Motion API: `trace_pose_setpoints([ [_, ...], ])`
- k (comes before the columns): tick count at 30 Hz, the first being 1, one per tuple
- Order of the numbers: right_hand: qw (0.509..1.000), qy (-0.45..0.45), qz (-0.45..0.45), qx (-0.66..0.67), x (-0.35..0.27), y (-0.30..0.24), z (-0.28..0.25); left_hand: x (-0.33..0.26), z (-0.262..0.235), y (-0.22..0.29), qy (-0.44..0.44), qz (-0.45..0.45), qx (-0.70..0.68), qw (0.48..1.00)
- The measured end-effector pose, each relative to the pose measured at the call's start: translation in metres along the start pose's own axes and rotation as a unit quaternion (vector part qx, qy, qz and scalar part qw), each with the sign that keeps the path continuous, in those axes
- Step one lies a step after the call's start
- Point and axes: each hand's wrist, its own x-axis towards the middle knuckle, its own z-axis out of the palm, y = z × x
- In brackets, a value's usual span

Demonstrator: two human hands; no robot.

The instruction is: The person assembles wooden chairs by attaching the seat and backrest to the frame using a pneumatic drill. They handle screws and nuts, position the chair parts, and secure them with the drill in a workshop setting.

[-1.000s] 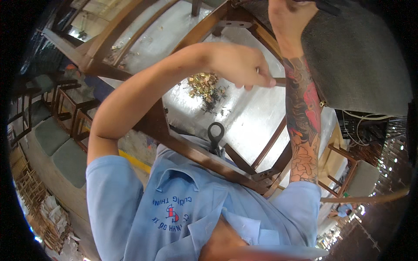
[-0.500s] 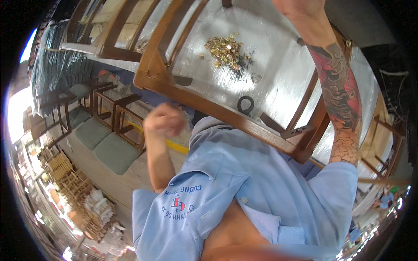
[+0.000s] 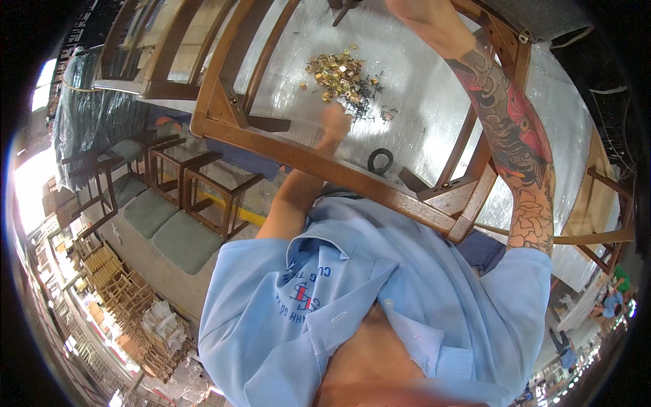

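A brown wooden chair frame (image 3: 298,154) lies in front of me on a plastic-covered table (image 3: 407,88). Inside its opening, brass-coloured metal fittings (image 3: 339,73) and dark screws (image 3: 369,88) are heaped together. My left hand (image 3: 334,122) reaches past the near rail to the close edge of this heap. Its fingers look curled; whatever they hold is hidden. My tattooed right arm stretches over the frame's right side, with my right hand (image 3: 412,9) cut off by the top edge, fingers unseen. Beside that hand, a dark pointed thing (image 3: 341,9) shows only partly.
A black ring (image 3: 380,161) lies inside the frame near its front rail. Another slatted wooden frame (image 3: 169,61) stands at upper left. Left of me are chairs with grey-green seats (image 3: 186,241) and stacked wooden parts (image 3: 125,298). People (image 3: 610,302) are far off at right.
My left hand has moved from outside the frame, forward and right, to the heap of fittings. My right hand has shifted slightly left. The dark pointed thing shows more at the top.
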Motion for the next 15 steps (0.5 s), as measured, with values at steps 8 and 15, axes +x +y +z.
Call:
trace_pose_setpoints([
  [8, 0.997, 0.060, 0.052, 0.004, 0.002, -0.015, 0.008, -0.002, 0.003, -0.007, -0.029, -0.007, -0.087, 0.996],
  [15, 0.997, 0.040, 0.047, -0.042, 0.007, -0.031, 0.002, -0.004, -0.035, -0.006, -0.155, -0.202, -0.462, 0.849],
])
